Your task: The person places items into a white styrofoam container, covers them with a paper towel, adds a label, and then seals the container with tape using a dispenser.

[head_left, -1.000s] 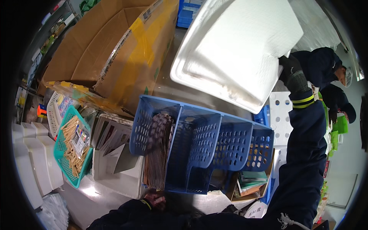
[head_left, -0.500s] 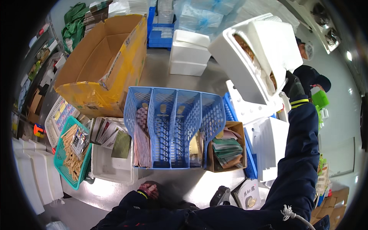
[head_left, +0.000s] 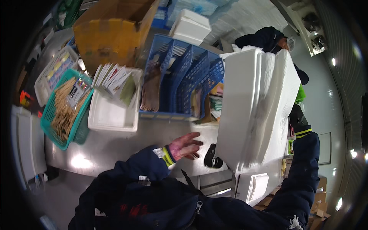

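A white foam box with a loose-looking white lid stands tilted at the right of the table. My right hand, in a dark glove, grips the far right side of the foam box; its fingertips are hidden behind it. My left hand is bare and holds nothing, its fingers spread over the metal table left of the box. Between that hand and the box lies a black curved object whose kind I cannot make out.
A blue divided file rack holds papers. Left of it are a white tray with cards and a teal basket of wooden clips. A large cardboard box stands behind. Another person is at the far right.
The foam box has come nearer and down in my right hand, now covering part of the table's right side. My left hand has moved forward and right and opened. The view has shifted.
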### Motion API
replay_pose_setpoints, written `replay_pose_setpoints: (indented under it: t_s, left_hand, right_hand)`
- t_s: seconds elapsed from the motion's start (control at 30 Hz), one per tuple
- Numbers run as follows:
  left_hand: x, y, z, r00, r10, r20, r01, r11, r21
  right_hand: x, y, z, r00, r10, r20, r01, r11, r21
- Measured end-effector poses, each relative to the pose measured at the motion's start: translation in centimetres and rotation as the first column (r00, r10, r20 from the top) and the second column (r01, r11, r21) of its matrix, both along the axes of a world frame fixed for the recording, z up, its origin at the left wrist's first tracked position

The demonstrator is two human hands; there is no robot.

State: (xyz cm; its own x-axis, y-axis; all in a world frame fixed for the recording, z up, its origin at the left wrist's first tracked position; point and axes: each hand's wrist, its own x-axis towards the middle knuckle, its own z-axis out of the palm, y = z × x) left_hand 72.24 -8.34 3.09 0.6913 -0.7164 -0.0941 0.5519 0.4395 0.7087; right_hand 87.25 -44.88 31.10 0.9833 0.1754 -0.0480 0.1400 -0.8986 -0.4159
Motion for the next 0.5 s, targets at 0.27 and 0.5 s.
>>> replay_pose_setpoints:
  t_s: [0.27, 0.5]
  left_hand:
    - [-15.3, 4.8, -7.3, 0.989, 0.083, -0.125, -0.108, 0.971, -0.213]
    - [-24.5, 7.9, -12.2, 0.939, 0.268, -0.215, -0.274, 0.962, 0.002]
  right_hand:
    - [-8.5, 16.2, -13.3, 0.826, 0.466, -0.317, -0.535, 0.826, -0.178]
    - [-10.5, 29.6, -23.5, 0.547, 0.712, -0.440, -0.836, 0.488, -0.251]
